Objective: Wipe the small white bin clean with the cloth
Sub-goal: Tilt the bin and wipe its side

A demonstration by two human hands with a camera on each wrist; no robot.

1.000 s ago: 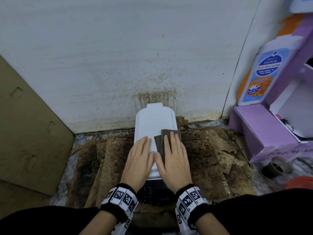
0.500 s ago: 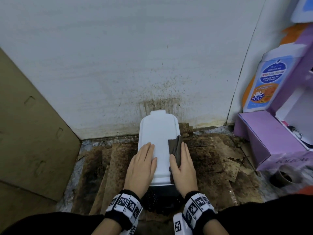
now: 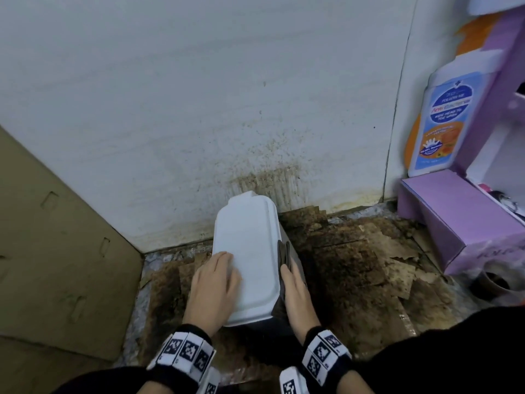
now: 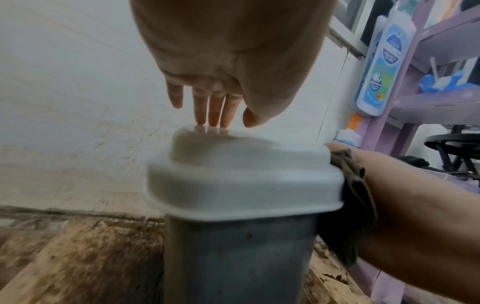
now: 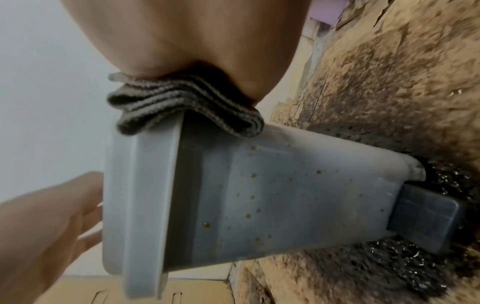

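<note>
The small white bin stands on the floor against the wall, its lid closed. My left hand lies flat on the lid's left side, and the left wrist view shows its fingers straight with the tips touching the lid. My right hand presses the dark folded cloth against the lid's right rim and the bin's right side. In the right wrist view the cloth is bunched between my palm and the lid edge. Small brown specks dot the grey bin wall. My right fingers are hidden.
Stained, peeling cardboard covers the floor around the bin. A cardboard sheet leans at the left. The spattered white wall is close behind. A purple shelf unit with a large bottle-shaped sign stands at the right.
My right hand slid the cloth from the lid's top over its right edge and down to the bin's side. My left hand shifted slightly toward the lid's left edge.
</note>
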